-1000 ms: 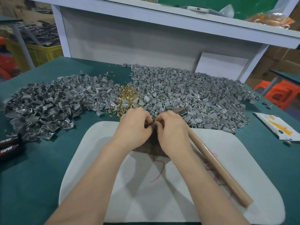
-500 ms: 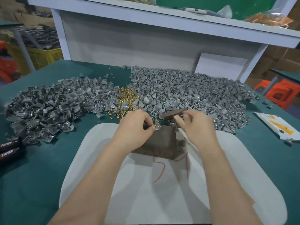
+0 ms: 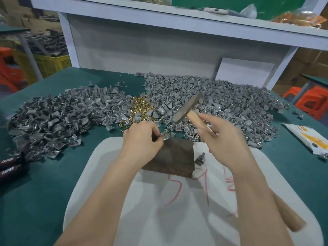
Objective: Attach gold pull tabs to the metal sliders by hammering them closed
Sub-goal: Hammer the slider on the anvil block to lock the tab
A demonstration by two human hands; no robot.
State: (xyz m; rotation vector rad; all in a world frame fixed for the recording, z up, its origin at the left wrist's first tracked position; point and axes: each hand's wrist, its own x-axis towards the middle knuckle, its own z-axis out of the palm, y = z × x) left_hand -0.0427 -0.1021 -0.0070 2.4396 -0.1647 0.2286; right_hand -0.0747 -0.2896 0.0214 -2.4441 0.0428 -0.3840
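The right hand (image 3: pixel 225 139) has taken up the wooden-handled steel hammer (image 3: pixel 188 108) and grips it raised, just right of the left hand (image 3: pixel 142 139), which pinches a small grey metal slider (image 3: pixel 166 136) on the dark rusty block (image 3: pixel 175 157), probably ready for striking.

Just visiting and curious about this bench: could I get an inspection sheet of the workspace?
Surface: green table, white mat with red scribbles.
Job's things: two heaps of grey sliders, gold pull tabs between them, brown block on the mat, hammer.
Clutter: loose slider beside the block, white packet, black labelled items.
Grips: left hand pinches one slider on the block's far edge; right hand grips the hammer handle, head raised.
Cables: nothing seen.
Surroundings: white shelf, yellow crate, orange stools.
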